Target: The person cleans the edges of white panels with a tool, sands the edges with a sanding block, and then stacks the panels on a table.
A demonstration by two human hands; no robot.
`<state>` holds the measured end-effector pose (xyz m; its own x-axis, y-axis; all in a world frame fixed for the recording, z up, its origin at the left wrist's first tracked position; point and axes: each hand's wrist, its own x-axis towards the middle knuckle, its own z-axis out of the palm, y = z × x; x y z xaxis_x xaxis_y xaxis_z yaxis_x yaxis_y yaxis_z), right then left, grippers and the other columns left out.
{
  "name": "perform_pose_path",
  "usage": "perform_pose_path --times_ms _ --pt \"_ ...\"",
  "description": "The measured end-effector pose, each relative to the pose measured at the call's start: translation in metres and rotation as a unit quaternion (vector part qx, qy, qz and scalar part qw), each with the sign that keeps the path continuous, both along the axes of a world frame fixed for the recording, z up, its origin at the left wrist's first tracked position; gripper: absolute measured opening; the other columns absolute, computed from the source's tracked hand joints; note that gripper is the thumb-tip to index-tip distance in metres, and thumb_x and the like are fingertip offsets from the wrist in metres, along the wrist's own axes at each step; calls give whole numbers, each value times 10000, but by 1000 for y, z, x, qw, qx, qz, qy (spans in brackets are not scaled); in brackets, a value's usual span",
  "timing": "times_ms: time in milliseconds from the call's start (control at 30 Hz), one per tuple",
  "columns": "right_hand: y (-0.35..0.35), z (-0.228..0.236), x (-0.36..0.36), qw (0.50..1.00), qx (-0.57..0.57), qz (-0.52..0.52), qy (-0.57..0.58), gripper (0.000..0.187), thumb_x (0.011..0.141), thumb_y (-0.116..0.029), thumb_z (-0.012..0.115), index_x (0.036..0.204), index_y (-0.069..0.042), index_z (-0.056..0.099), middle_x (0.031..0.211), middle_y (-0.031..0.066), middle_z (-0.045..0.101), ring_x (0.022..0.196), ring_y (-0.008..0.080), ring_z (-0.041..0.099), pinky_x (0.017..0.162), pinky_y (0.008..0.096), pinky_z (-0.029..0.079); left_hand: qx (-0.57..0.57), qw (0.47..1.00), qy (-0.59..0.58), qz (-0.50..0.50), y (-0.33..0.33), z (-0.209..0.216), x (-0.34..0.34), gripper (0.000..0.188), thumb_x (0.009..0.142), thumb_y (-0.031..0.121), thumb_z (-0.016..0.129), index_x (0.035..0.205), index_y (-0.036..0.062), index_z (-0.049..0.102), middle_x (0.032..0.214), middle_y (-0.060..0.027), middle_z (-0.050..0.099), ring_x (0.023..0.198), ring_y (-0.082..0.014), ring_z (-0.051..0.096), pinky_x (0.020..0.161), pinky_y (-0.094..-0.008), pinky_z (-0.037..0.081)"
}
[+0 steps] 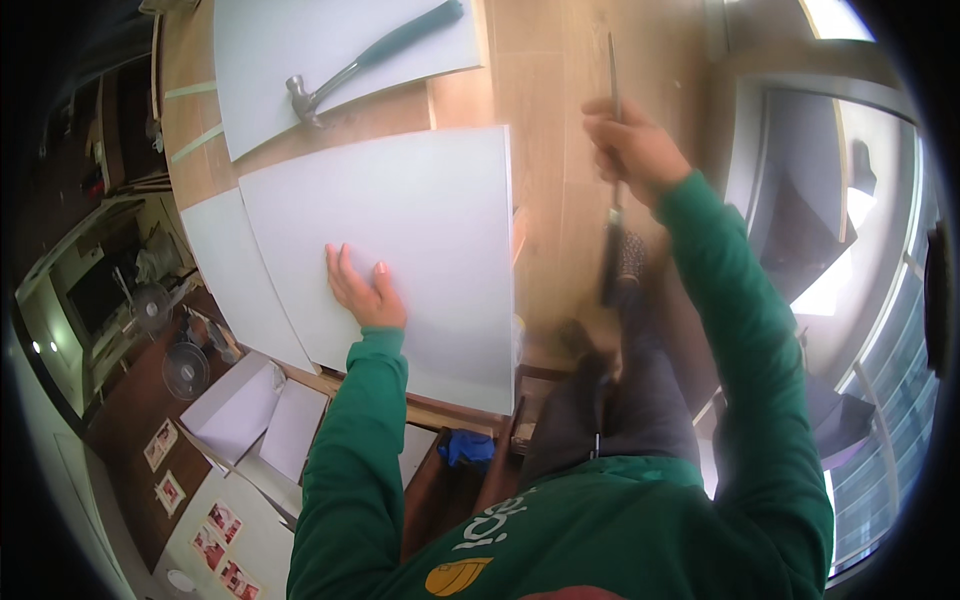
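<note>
My left hand (368, 288) lies on a white rectangular panel (440, 210), fingers spread. Off to the right of the panel, my right hand (637, 148) is closed around the middle of a long thin tool with a dark handle (609, 262). Its narrow shaft points away from me and the handle hangs toward my legs. Blur hides the tool's exact kind. Farther off, a claw hammer (380, 55) with a dark green grip rests on a second white panel (262, 60), its head to the left.
Another white board (235, 270) shows under the panel's left side. A blue item (468, 448) sits in a brown compartment near me. Open white box-like pieces (235, 405) and two fans (186, 368) stand at the left. A window (890, 350) lines the right.
</note>
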<state>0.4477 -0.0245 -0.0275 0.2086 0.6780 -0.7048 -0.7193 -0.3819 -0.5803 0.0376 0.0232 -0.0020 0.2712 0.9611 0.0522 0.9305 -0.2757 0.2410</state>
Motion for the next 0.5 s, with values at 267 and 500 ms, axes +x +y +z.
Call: perform_pose_path --times_ms 267,500 --pt "-40 31 -28 958 33 209 -195 484 1025 -447 548 1164 6 649 834 -6 499 771 137 497 688 316 442 26 1000 3 -10 1 4 2 550 969 255 544 1447 10 427 1569 -210 343 1434 -404 314 1171 -529 222" --pt "-23 5 -37 871 81 262 -407 427 1019 -426 566 1131 -19 629 926 126 601 824 203 548 751 332 460 48 999 5 -18 1 -3 -7 559 969 275 563 1454 31 430 1568 -204 347 1439 -396 313 1175 -526 218"
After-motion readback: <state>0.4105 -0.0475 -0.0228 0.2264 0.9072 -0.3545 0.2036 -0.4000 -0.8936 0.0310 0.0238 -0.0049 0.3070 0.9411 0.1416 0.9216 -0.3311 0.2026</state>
